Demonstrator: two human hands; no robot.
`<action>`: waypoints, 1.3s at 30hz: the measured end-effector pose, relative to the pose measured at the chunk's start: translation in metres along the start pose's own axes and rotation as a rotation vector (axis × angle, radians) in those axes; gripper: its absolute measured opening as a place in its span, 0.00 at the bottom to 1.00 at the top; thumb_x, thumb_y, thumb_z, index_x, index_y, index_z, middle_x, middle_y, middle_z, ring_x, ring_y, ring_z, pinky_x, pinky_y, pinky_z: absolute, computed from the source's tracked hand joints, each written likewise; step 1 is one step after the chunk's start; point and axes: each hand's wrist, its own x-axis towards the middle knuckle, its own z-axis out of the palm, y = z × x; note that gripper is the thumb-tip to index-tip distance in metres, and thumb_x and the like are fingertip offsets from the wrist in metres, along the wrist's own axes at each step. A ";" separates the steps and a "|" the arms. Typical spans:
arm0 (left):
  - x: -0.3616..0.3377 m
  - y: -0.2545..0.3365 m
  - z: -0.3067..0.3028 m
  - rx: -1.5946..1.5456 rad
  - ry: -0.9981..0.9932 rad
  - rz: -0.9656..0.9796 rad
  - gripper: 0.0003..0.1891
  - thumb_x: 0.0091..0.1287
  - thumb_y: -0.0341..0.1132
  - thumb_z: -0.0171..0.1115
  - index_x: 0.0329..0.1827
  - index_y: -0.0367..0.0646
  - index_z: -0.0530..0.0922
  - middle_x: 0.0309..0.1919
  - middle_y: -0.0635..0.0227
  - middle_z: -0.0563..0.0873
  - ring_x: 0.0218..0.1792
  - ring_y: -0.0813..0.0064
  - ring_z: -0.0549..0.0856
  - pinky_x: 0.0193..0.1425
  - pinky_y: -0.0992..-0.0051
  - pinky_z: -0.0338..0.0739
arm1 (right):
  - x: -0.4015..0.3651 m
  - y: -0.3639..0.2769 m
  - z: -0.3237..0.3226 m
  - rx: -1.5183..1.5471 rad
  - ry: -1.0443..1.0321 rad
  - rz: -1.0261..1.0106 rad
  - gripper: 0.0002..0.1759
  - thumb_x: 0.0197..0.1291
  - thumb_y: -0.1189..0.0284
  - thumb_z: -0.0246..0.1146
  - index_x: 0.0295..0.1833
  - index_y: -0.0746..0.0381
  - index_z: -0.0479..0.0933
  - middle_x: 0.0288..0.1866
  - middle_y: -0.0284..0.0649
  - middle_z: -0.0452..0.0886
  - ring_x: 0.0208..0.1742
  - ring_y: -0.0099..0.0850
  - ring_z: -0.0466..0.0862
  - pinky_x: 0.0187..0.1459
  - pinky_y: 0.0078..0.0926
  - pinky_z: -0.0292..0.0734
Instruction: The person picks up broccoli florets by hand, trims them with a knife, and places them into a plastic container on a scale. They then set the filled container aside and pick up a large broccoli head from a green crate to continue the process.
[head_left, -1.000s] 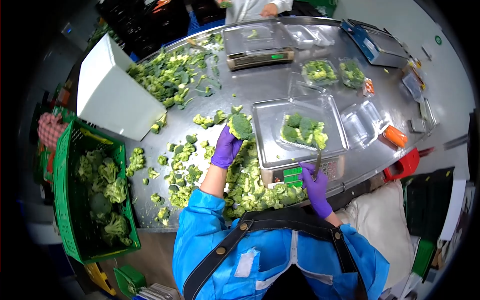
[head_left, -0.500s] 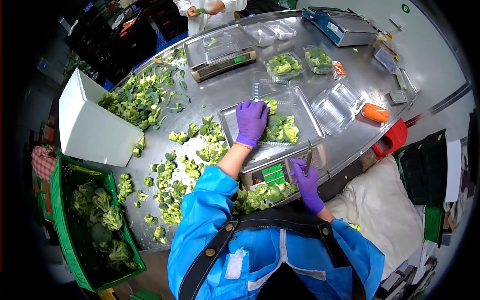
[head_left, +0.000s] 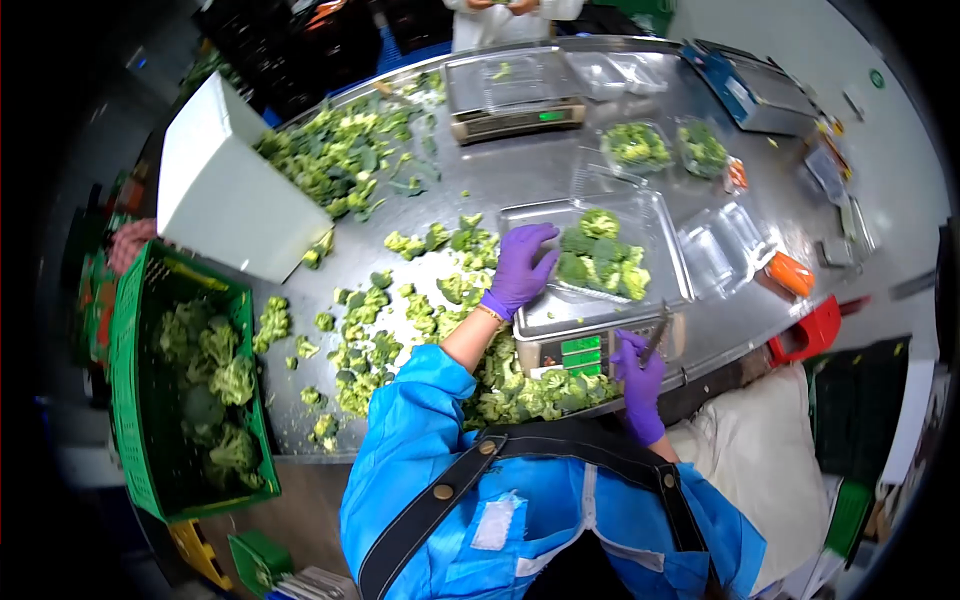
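right of frame centre, a clear tray (head_left: 584, 292) of broccoli sits on the scale (head_left: 560, 324). change: left hand (head_left: 522, 268), carrying a floret a second ago, now back at the pan's left side, fingers spread, holding nothing. a floret (head_left: 599, 223) tops the tray's upper end, likely that one; so tray reads as one piece fuller. right hand (head_left: 641, 376), lower right of centre, curled round a knife (head_left: 657, 335). loose broccoli (head_left: 535, 398) heaped at lower centre; green crate (head_left: 137, 385), frame left.
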 end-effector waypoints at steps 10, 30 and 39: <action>-0.064 -0.155 -0.080 0.773 -0.063 -0.518 0.32 0.47 0.36 0.61 0.59 0.48 0.66 0.56 0.62 0.71 0.57 0.55 0.67 0.57 0.58 0.63 | 0.002 0.002 0.007 0.025 0.004 0.035 0.11 0.60 0.74 0.56 0.46 0.66 0.76 0.23 0.32 0.76 0.17 0.14 0.69 0.18 0.10 0.63; -0.068 -0.059 -0.099 -1.302 0.134 -0.799 0.24 0.68 0.43 0.48 0.61 0.37 0.64 0.51 0.57 0.76 0.49 0.65 0.78 0.52 0.67 0.76 | 0.002 0.005 0.019 0.012 -0.068 0.066 0.11 0.59 0.73 0.57 0.46 0.63 0.78 0.22 0.33 0.77 0.17 0.14 0.70 0.18 0.11 0.64; -0.029 0.013 -0.059 -0.599 -0.074 -0.315 0.30 0.47 0.26 0.67 0.57 0.40 0.70 0.50 0.64 0.77 0.50 0.73 0.77 0.56 0.74 0.70 | -0.003 0.000 0.005 0.017 -0.034 0.064 0.11 0.59 0.72 0.57 0.47 0.62 0.77 0.28 0.33 0.79 0.25 0.16 0.77 0.20 0.11 0.67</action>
